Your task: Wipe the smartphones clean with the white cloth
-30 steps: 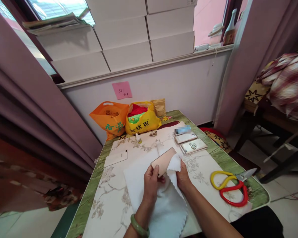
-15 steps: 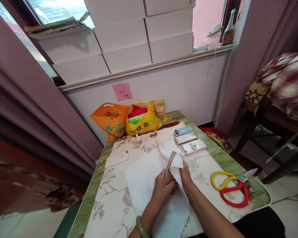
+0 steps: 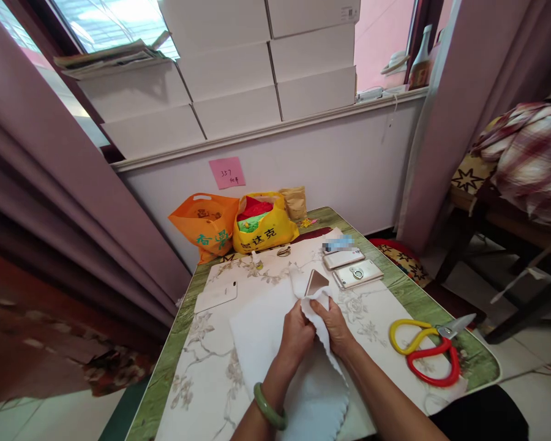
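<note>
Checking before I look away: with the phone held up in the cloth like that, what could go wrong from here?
The phone is held by its lower end only, through the white cloth, between left hand and right hand; the grip could slip and drop it.
The scissors lie by the right forearm near the table edge; a sweep might knock them off.
</note>
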Tool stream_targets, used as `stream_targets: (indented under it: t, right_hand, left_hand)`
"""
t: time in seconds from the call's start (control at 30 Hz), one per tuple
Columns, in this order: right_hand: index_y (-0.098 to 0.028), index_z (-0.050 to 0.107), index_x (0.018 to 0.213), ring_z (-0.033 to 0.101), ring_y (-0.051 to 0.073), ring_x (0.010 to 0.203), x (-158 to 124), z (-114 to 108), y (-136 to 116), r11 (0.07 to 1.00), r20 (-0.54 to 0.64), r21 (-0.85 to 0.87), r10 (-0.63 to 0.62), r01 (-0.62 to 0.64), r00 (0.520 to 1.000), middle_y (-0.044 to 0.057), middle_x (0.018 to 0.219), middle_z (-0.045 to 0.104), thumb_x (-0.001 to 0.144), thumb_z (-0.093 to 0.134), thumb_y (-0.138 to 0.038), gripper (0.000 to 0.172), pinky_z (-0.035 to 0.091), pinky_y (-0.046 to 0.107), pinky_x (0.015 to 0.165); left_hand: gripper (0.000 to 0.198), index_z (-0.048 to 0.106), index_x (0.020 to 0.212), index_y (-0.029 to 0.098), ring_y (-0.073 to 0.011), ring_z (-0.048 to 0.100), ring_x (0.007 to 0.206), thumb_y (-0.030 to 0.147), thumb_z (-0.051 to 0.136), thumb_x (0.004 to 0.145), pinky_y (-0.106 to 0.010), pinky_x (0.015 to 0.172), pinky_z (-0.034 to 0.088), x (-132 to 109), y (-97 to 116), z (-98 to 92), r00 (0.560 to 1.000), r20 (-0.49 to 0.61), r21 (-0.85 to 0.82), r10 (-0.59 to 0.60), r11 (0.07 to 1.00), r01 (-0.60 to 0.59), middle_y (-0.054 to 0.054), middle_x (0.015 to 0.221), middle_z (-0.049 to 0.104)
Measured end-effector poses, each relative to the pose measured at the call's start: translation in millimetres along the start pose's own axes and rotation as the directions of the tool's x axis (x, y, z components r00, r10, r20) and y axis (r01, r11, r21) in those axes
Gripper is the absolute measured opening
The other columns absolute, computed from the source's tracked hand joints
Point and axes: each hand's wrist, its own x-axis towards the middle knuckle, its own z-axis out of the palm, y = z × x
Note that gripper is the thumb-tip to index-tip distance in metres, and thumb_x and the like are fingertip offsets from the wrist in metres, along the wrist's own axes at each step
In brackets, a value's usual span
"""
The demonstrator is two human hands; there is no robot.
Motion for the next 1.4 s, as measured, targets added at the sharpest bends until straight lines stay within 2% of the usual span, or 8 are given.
stream_targets:
  t: [0.2, 0.3, 0.43, 0.67, 0.8, 0.97, 1.2, 1.4]
  right_hand:
    - [-0.017, 0.062, 0.098, 0.061, 0.016, 0.056, 4, -2, -6, 0.983, -0.157, 0.185, 0.029, 0.0, 0.987, -0.001, 0.069, 0.067, 0.064, 0.081, -0.053, 0.053, 0.05, 0.026, 0.052]
    - [-0.018, 0.062, 0.088, 0.056, 0.015, 0.047, 3, -3, -7, 0.977, -0.199, 0.204, 0.097, -0.056, 0.975, -0.003, 0.057, 0.061, 0.067, 0.077, -0.058, 0.048, 0.045, 0.025, 0.044]
    - [-0.018, 0.063, 0.084, 0.055, 0.015, 0.045, 1, -3, -8, 0.977, -0.17, 0.187, 0.137, -0.104, 0.976, -0.003, 0.054, 0.06, 0.071, 0.073, -0.061, 0.046, 0.044, 0.025, 0.043]
    - [-0.016, 0.066, 0.081, 0.061, 0.018, 0.053, -4, -1, -12, 0.992, -0.066, 0.026, 0.127, -0.125, 0.99, 0.002, 0.06, 0.066, 0.073, 0.068, -0.066, 0.051, 0.044, 0.026, 0.047]
    - [-0.016, 0.066, 0.081, 0.065, 0.02, 0.06, -2, -1, -9, 0.992, -0.052, 0.045, 0.116, -0.114, 0.992, 0.003, 0.063, 0.069, 0.068, 0.074, -0.063, 0.05, 0.046, 0.026, 0.052]
    - [-0.017, 0.067, 0.095, 0.065, 0.019, 0.065, 4, -3, 3, 1.0, -0.002, 0.009, 0.026, -0.026, 1.0, 0.003, 0.074, 0.072, 0.07, 0.074, -0.061, 0.051, 0.048, 0.026, 0.056]
    - [-0.015, 0.065, 0.107, 0.067, 0.021, 0.07, 3, -2, 5, 0.992, 0.016, -0.126, -0.005, 0.007, 1.0, 0.004, 0.081, 0.074, 0.073, 0.072, -0.058, 0.056, 0.051, 0.027, 0.061]
    - [-0.014, 0.067, 0.107, 0.068, 0.021, 0.076, 3, -1, -1, 0.976, -0.006, -0.214, -0.028, 0.026, 1.0, 0.005, 0.086, 0.074, 0.071, 0.073, -0.059, 0.059, 0.052, 0.029, 0.071]
  left_hand:
    - [0.008, 0.058, 0.078, 0.021, -0.0162, 0.055, 0.066, 0.02, 0.061, 0.07, -0.024, 0.06, 0.038, -19, 0, 0.3, 0.991, 0.124, 0.215, 0.053, 0.973, -0.079, 0.001, 0.071, 0.064]
    - [0.008, 0.056, 0.079, 0.022, -0.015, 0.053, 0.06, 0.027, 0.061, 0.076, -0.024, 0.056, 0.037, -35, -4, -4.9, 0.989, 0.148, 0.236, 0.019, 0.97, -0.054, 0.003, 0.067, 0.061]
    - [0.025, 0.058, 0.084, 0.023, -0.0142, 0.049, 0.045, 0.045, 0.048, 0.089, -0.025, 0.048, 0.034, -43, -3, -12.6, 0.978, 0.197, 0.184, -0.065, 0.983, 0.028, 0.004, 0.056, 0.056]
    - [0.051, 0.049, 0.05, 0.021, -0.0144, 0.043, 0.047, 0.058, 0.046, 0.086, -0.026, 0.049, 0.025, -14, 6, -11.4, 0.981, 0.187, 0.405, -0.059, 0.914, -0.023, 0.001, 0.045, 0.046]
    - [0.05, 0.055, 0.055, 0.019, -0.0149, 0.046, 0.055, 0.05, 0.037, 0.091, -0.027, 0.054, 0.025, -4, 1, -4.5, 0.994, 0.099, 0.521, -0.042, 0.853, -0.016, -0.001, 0.054, 0.052]
    - [0.052, 0.061, 0.063, 0.019, -0.0159, 0.051, 0.059, 0.049, 0.032, 0.094, -0.027, 0.057, 0.027, 0, -2, 1.7, 0.999, -0.04, 0.565, -0.001, 0.824, 0.023, -0.004, 0.061, 0.061]
    - [0.039, 0.054, 0.068, 0.022, -0.0168, 0.052, 0.062, 0.046, 0.038, 0.094, -0.027, 0.059, 0.027, 28, 2, 3.8, 0.967, -0.23, 0.626, 0.106, 0.777, 0.063, -0.003, 0.064, 0.061]
    - [0.038, 0.048, 0.066, 0.022, -0.0162, 0.053, 0.062, 0.044, 0.038, 0.095, -0.026, 0.059, 0.029, 46, 1, 8.3, 0.944, -0.299, 0.576, 0.138, 0.815, 0.063, -0.002, 0.065, 0.061]
